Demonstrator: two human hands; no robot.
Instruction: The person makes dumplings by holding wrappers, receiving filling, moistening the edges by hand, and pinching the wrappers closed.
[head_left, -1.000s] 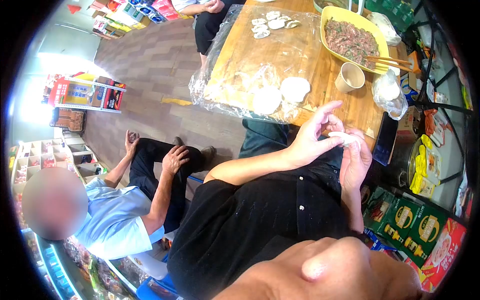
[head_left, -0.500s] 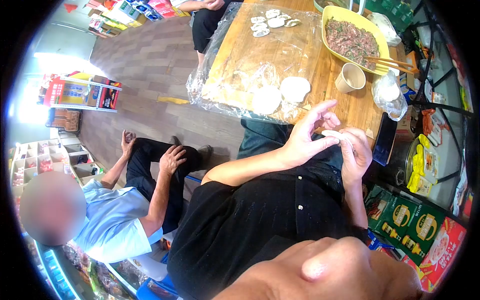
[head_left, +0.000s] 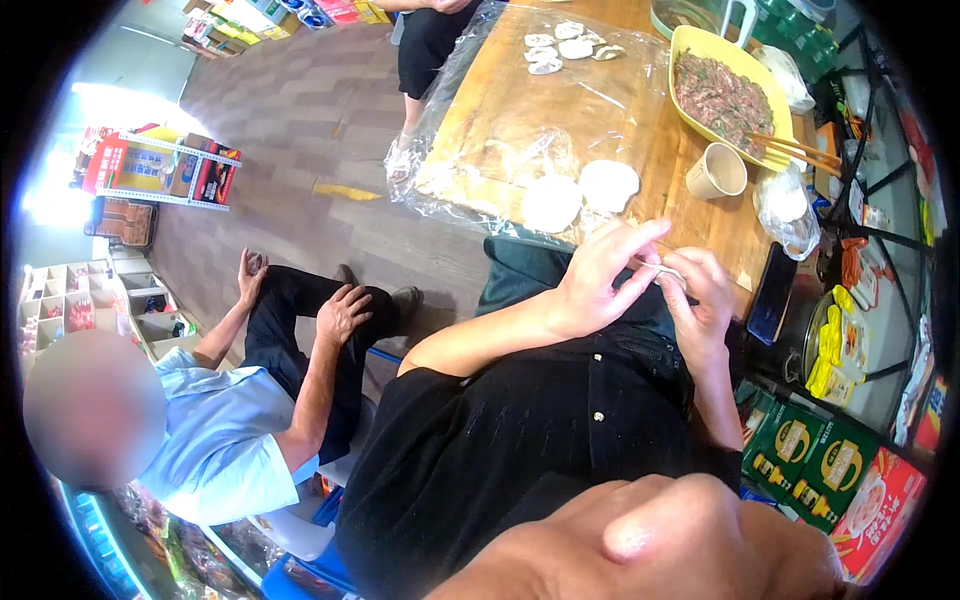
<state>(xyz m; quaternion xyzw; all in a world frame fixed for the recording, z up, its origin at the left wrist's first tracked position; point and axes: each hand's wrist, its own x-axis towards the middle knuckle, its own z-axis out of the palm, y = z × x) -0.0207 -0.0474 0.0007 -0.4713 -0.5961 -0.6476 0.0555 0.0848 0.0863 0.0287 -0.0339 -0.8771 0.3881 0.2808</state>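
Observation:
Both hands meet at the table's near edge around a small folded piece of white dough (head_left: 662,268). My left hand (head_left: 598,275) pinches its left end between thumb and fingers. On its right side, my right hand (head_left: 700,295) grips it with thumb and bent fingers. Two flat white dough rounds, one (head_left: 551,204) beside the other (head_left: 609,186), lie on clear plastic film. Several filled dumplings (head_left: 575,47) sit farther back on the film. A yellow bowl (head_left: 683,100) holds minced meat (head_left: 722,98) with green bits, and chopsticks (head_left: 800,152) rest across its rim.
A paper cup (head_left: 716,172), a plastic bag (head_left: 787,207) and a dark phone (head_left: 773,293) are at the right of the wooden table (head_left: 660,205). A seated person in a light blue shirt (head_left: 225,425) is at the left. Another person's legs (head_left: 425,55) show behind the table. Green boxes (head_left: 800,450) stand at lower right.
The view has shifted, so the table's things appear farther right. My hands have turned slightly around the dough, which now looks thinner and more edge-on between my fingers.

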